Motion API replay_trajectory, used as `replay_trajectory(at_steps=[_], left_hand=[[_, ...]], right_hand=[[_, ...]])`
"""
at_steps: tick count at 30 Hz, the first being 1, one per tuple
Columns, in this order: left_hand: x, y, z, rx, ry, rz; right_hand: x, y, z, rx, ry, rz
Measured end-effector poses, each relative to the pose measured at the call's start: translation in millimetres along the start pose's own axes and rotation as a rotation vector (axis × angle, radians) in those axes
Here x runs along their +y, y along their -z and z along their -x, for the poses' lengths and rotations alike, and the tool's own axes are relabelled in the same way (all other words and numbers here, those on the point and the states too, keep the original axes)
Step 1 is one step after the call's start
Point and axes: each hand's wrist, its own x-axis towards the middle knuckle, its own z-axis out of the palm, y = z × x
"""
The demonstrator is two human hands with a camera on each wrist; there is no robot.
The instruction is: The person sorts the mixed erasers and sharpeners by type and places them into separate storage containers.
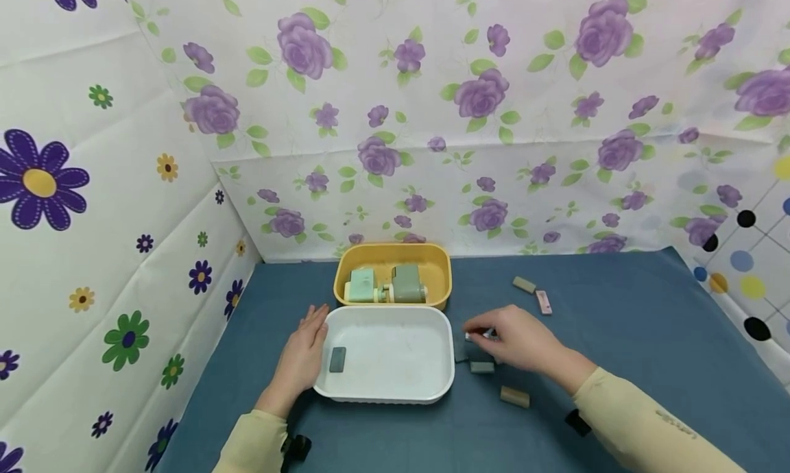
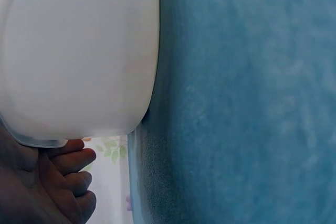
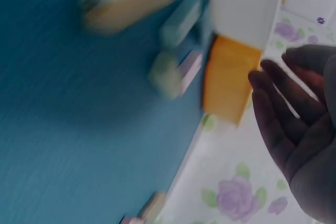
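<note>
Behind the desk, a white sheet wall with purple roses and green leaves [image 1: 432, 205]; at left, a white sheet wall with bold purple and green flowers [image 1: 123, 164]; at right, a white panel with coloured dots [image 1: 749, 260]. Between them, a matte blue desk [image 1: 617, 336], back edge meeting the rose sheet. Left of the desk's middle, a white rectangular rounded-corner tray [image 1: 389, 353]; directly behind, close to the back edge, a yellow rounded-corner tray [image 1: 395, 253].

From the front edge, two forearms in pale yellow sleeves [image 1: 636, 415]. Left hand [image 1: 302, 353] angled toward the back edge, fingers nearly straight and close together against the white tray's left rim. Right hand [image 1: 515, 336] reaching in from the front right corner, palm down, fingers bent and slightly apart, just above a small pale block [image 1: 469, 336]; contact there impossible to tell.

In the yellow tray, a grey-green boxy piece [image 1: 407, 283] beside a mint-green boxy piece [image 1: 362, 285]. Smallest: a dark grey flat block [image 1: 337, 359] inside the white tray near its left wall; right of that tray, a grey-green block [image 1: 482, 367] and, nearer the front edge, a tan block [image 1: 515, 397]; toward the back edge, a second tan block [image 1: 524, 284] near a pink block [image 1: 544, 302].
</note>
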Motion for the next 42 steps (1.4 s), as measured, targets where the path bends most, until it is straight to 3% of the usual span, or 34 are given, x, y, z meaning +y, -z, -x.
replay_trajectory(at_steps=[4,9,12,18,27,32,42], left_hand=[[-0.1,-0.3,1.5,-0.012,0.011,-0.004],[0.0,-0.2,-0.1,-0.008,0.000,-0.005],[0.8,-0.4,-0.3,0.002,-0.003,-0.005],[-0.3,-1.3,0.2,0.003,0.000,-0.009],[-2.6,-0.8,-1.5,-0.002,-0.004,-0.005],[-2.8,-1.0,-0.8,0.006,-0.016,-0.005],[-1.4,-1.3,0.9,0.023,-0.008,-0.012]], right_hand=[[11.9,6.7,16.0,-0.140,0.035,0.024],[16.5,13.7,29.7,-0.336,0.012,0.029],[14.5,15.3,36.0,-0.396,-0.002,0.039],[9.3,14.5,46.2,-0.422,-0.002,0.067],[9.6,9.4,57.4,-0.443,0.092,0.110],[8.3,6.6,62.2,-0.459,0.093,0.182],[12.3,3.4,67.5,-0.430,0.194,0.321]])
